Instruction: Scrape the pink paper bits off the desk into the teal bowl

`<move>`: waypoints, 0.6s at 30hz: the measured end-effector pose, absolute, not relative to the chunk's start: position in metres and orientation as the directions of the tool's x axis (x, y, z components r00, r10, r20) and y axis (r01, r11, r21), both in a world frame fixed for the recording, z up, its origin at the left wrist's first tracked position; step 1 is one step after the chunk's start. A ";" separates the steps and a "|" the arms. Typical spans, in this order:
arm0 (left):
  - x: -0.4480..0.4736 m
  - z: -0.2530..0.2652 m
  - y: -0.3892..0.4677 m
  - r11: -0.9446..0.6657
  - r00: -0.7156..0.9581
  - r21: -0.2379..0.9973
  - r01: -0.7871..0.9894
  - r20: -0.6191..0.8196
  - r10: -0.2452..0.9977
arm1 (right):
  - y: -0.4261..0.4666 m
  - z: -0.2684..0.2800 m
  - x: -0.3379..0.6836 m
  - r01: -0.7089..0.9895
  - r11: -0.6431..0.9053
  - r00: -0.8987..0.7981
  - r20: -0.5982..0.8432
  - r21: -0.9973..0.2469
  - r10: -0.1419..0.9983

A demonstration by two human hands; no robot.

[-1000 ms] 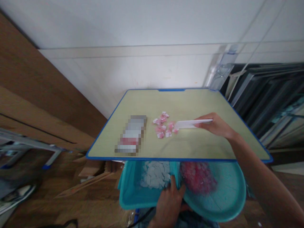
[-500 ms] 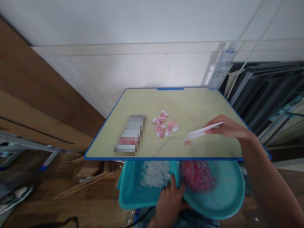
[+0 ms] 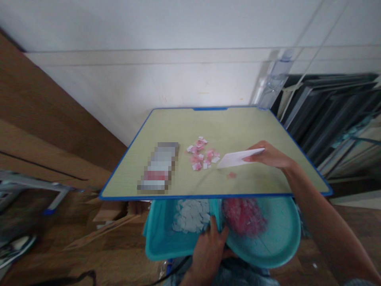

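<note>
My right hand pinches a thin white card by its right end, tilted just above the pale yellow blue-edged table. The card's left end is close to a loose cluster of small white and pink paper-like pieces. Below the card lies a single pink piece. My left hand is closed over the rims where a teal rectangular tub meets a round teal basin. White flat pieces lie in the tub, and a pink-red heap sits in the basin.
A pixelated phone-like rectangle lies on the table's left. At the far right corner stands a clear plastic bottle, beside stacked dark panels. Behind is a white wall; cardboard scraps lie on the floor.
My right hand has moved left with the card, toward the paper-like cluster. The single pink piece now shows apart from the card's edge. My left hand keeps its place on the rims.
</note>
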State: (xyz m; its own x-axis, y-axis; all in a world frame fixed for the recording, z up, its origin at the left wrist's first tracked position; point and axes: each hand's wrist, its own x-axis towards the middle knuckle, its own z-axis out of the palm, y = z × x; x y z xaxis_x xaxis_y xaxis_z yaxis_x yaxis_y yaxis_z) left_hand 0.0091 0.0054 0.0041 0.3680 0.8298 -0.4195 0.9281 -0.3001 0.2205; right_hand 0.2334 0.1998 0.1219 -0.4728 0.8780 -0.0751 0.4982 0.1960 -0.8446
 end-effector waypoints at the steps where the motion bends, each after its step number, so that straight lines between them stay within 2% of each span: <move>1: 0.009 0.004 0.005 -0.303 0.369 0.218 0.928 -0.416 0.831 | 0.199 0.123 0.233 0.495 0.203 -0.498 -0.085 -0.845 0.863; 9: 0.009 0.005 0.006 -0.292 0.359 0.214 0.932 -0.440 0.823 | 0.185 0.130 0.248 0.535 0.203 -0.598 -0.198 -0.820 0.777; 18: 0.009 0.005 0.006 -0.305 0.364 0.201 0.931 -0.423 0.830 | 0.161 0.129 0.274 0.547 0.135 -0.571 -0.251 -0.826 0.781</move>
State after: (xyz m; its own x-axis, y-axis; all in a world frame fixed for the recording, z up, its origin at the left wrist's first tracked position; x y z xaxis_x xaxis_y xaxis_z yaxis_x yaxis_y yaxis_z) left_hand 0.0085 0.0058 0.0051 0.3636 0.8298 -0.4233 0.9308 -0.3053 0.2011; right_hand 0.2739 0.1608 0.1295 -0.5714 0.7813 -0.2511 0.5473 0.1349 -0.8260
